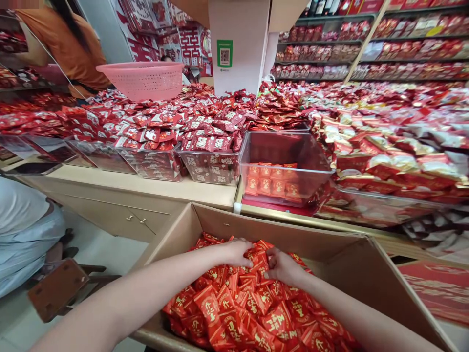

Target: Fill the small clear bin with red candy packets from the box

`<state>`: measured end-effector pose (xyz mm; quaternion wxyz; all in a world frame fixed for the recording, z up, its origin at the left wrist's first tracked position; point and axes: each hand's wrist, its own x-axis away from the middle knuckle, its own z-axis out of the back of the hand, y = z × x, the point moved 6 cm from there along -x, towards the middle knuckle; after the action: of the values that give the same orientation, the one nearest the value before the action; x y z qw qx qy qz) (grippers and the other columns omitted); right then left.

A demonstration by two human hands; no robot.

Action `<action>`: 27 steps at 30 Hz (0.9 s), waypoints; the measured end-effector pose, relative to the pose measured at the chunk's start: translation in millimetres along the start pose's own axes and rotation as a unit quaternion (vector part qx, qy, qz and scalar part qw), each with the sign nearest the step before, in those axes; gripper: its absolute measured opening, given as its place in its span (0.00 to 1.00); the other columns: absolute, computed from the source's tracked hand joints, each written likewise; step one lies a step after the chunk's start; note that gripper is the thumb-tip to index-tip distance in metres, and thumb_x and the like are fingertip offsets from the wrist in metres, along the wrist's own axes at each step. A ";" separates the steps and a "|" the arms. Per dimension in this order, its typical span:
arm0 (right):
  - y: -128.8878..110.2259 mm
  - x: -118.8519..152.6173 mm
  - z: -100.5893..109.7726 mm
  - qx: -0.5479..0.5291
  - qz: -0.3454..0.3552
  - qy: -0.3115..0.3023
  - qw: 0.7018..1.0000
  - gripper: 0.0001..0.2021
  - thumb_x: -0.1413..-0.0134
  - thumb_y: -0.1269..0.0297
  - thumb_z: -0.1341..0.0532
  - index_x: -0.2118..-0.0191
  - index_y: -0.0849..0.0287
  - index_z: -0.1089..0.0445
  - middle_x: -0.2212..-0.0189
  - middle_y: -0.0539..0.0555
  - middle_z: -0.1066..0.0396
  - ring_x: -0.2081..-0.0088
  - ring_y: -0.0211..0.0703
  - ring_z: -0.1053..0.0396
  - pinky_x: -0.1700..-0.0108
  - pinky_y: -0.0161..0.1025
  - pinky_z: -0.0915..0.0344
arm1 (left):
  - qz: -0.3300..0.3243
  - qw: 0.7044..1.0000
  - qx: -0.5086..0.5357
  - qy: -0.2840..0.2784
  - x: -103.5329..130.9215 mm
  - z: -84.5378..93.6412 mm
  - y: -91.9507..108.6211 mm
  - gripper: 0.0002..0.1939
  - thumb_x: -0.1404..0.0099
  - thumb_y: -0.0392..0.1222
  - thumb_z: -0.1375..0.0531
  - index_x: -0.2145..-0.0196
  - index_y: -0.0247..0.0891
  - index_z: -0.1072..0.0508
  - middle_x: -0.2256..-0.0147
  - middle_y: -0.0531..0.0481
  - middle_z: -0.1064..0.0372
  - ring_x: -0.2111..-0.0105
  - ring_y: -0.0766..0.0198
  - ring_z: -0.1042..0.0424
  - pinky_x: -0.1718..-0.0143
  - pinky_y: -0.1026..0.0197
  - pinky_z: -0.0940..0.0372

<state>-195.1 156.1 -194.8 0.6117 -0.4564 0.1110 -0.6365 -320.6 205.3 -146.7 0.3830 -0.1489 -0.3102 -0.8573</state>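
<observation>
Shop shelving stacked with red and pale packages (318, 51) forms the background, well beyond the open brown cardboard box (256, 226). Between the two runs a long beige counter (106, 177), lined with clear bins of red and white packets. Left of the box sits a person in pale clothing (25, 234). Just beyond the box's far wall stands a clear rectangular plastic bin (315, 171), with small orange-red square packets (273, 188) along its bottom. Farther back and to the left of the box, a pink perforated plastic basket (146, 80) rests on heaped packets. Inside the box, the left hand (238, 253) and right hand (286, 267) face each other, near but apart, touching the heap; the fingers of both are bent, and whether either grips a packet cannot be told. Beneath them, glossy red packets with gold lettering (234, 320) lie piled within the box.
</observation>
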 end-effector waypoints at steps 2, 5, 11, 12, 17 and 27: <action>-0.3 -0.1 -0.8 -0.002 -0.005 -0.018 1.000 0.16 0.66 0.73 0.38 0.64 0.63 0.35 0.79 0.46 0.33 0.75 0.36 0.36 0.75 0.30 0.43 | -0.009 1.000 0.001 -0.007 -2.5 -2.7 1.8 0.23 0.48 0.46 0.40 0.54 0.39 0.33 0.57 0.45 0.35 0.60 0.58 0.33 0.59 0.61 0.39; -2.0 1.4 -0.1 0.000 -0.009 -0.037 0.999 0.09 0.67 0.74 0.38 0.72 0.62 0.35 0.80 0.46 0.33 0.77 0.34 0.36 0.76 0.29 0.44 | -0.012 0.999 -0.012 -0.027 -2.7 -1.6 -0.6 0.12 0.51 0.41 0.39 0.65 0.40 0.28 0.62 0.49 0.33 0.63 0.60 0.32 0.63 0.62 0.39; -3.7 4.1 10.8 0.055 -0.019 -0.002 0.998 0.12 0.64 0.68 0.39 0.68 0.61 0.37 0.73 0.51 0.30 0.72 0.39 0.34 0.75 0.31 0.43 | 0.028 0.997 -0.047 -0.055 3.9 12.1 -13.7 0.21 0.65 0.44 0.32 0.69 0.39 0.28 0.62 0.47 0.33 0.63 0.54 0.33 0.63 0.60 0.39; -3.5 3.9 14.2 0.074 -0.023 0.013 0.997 0.12 0.63 0.67 0.39 0.68 0.61 0.37 0.73 0.52 0.30 0.72 0.41 0.33 0.74 0.32 0.43 | 0.040 0.997 -0.055 -0.048 4.8 16.2 -16.9 0.24 0.66 0.45 0.32 0.67 0.38 0.28 0.60 0.44 0.33 0.61 0.52 0.33 0.61 0.58 0.40; -8.6 4.6 27.8 0.169 -0.011 0.059 0.984 0.12 0.58 0.66 0.43 0.64 0.62 0.39 0.71 0.58 0.30 0.67 0.48 0.33 0.68 0.38 0.44 | 0.069 0.991 -0.069 -0.091 8.5 16.2 -28.2 0.19 0.68 0.47 0.31 0.75 0.38 0.26 0.70 0.45 0.28 0.67 0.51 0.31 0.64 0.57 0.39; -28.6 13.5 38.1 0.217 0.065 0.034 0.973 0.04 0.56 0.67 0.44 0.72 0.59 0.33 0.73 0.56 0.29 0.70 0.45 0.33 0.69 0.37 0.44 | 0.064 0.993 -0.068 -0.072 7.1 10.1 -12.1 0.11 0.61 0.44 0.33 0.83 0.36 0.30 0.79 0.46 0.31 0.74 0.53 0.32 0.70 0.57 0.40</action>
<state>-185.0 166.6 -147.5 0.7325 -0.2826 0.0202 -0.6191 -334.2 214.0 -140.6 0.4029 -0.2555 -0.2673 -0.8372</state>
